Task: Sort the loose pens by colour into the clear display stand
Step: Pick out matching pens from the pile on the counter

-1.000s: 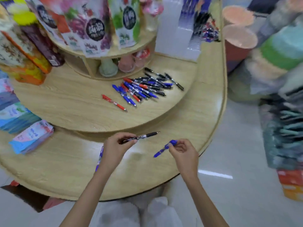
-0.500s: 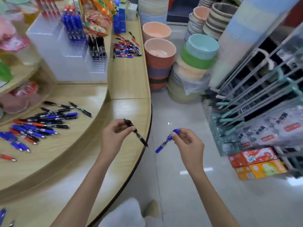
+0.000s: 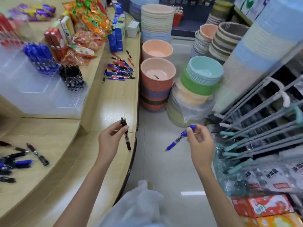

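Note:
My left hand (image 3: 110, 138) pinches a black pen (image 3: 126, 135), held nearly upright over the counter's edge. My right hand (image 3: 199, 141) grips a blue pen (image 3: 177, 139) over the floor aisle, tip pointing down and left. The clear display stand (image 3: 37, 89) sits on the upper shelf at left, with red pens (image 3: 8, 35), blue pens (image 3: 40, 58) and black pens (image 3: 72, 77) standing in separate groups. A loose pile of pens (image 3: 120, 71) lies farther along the counter. Another loose pile (image 3: 18, 161) lies at the left edge.
Stacked plastic basins (image 3: 157, 82) and bowls (image 3: 200, 79) crowd the floor beside the counter. Snack packets (image 3: 88, 27) fill the counter behind the stand. A wire rack with hangers (image 3: 262, 131) stands at right, with cartons (image 3: 262, 208) below it.
The view has swung right, from the round shelf toward the stand and aisle. The black pen in my left hand turned from level to nearly upright. My right hand still holds the blue pen.

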